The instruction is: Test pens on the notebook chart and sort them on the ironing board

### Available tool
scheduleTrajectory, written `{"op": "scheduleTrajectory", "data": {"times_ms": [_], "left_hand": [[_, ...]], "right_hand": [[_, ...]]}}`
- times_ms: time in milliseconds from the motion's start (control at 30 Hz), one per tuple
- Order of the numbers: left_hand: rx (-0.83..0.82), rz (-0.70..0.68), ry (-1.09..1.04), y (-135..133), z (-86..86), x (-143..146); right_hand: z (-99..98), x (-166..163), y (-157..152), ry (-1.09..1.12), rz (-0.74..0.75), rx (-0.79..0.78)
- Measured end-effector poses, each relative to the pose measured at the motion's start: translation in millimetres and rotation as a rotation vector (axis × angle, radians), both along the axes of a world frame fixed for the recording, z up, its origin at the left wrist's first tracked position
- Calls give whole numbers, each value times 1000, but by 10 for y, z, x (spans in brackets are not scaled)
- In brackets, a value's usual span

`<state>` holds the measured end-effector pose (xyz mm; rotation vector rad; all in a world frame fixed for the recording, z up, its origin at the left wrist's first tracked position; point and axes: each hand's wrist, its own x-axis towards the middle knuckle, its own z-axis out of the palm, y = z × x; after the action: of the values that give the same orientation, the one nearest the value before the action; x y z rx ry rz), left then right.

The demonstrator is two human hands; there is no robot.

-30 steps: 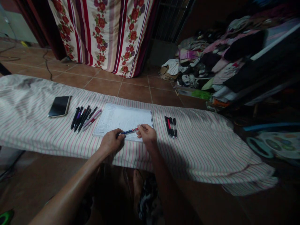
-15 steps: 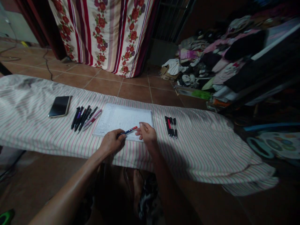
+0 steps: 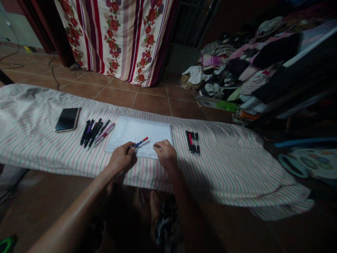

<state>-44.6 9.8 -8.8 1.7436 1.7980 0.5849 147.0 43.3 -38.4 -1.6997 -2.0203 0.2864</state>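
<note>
My left hand (image 3: 122,154) pinches a blue pen (image 3: 141,142) with a white band and a red end, which points up and to the right over the notebook. Opposite it, my right hand (image 3: 166,153) has its fingers closed together at the lower right of the page; whatever they may hold is too small to make out. Beneath both hands lies a spiral-bound notebook (image 3: 147,127) with writing on its page, its coil along the right side. Several dark and purple pens (image 3: 92,133) are grouped left of the notebook, and several black pens, one with pink, form a row (image 3: 193,143) on the right.
A phone (image 3: 67,119) lies at the left on the striped cloth (image 3: 231,165) covering the long, narrow surface. Beyond it hangs a flowered curtain (image 3: 113,38). A heap of clothes (image 3: 231,66) stands at the back right.
The blue pen has shifted left and upward with my left hand. My right hand has moved slightly apart from it, and its fingers have closed together.
</note>
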Motion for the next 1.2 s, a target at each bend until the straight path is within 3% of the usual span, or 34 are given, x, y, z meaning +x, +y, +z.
{"op": "scheduleTrajectory", "data": {"times_ms": [167,300,500,700,967,1200], "left_hand": [[4,4,-26,14,-18,-26],[-3,22,-52,11,-16,-26],[5,48,-89,7,16,-1],[6,47,-79,10,50,43],[16,32,-120,9,-27,104],[37,-10,-188,5,-44,143]], "right_hand": [[66,0,-7,-34,-43,81],[140,-9,-9,107,-76,23],[160,-35,43,715,-107,-185],[236,7,66,1198,-55,-213],[317,102,40,1298,49,-93],[327,224,91,1296,-182,59]]}}
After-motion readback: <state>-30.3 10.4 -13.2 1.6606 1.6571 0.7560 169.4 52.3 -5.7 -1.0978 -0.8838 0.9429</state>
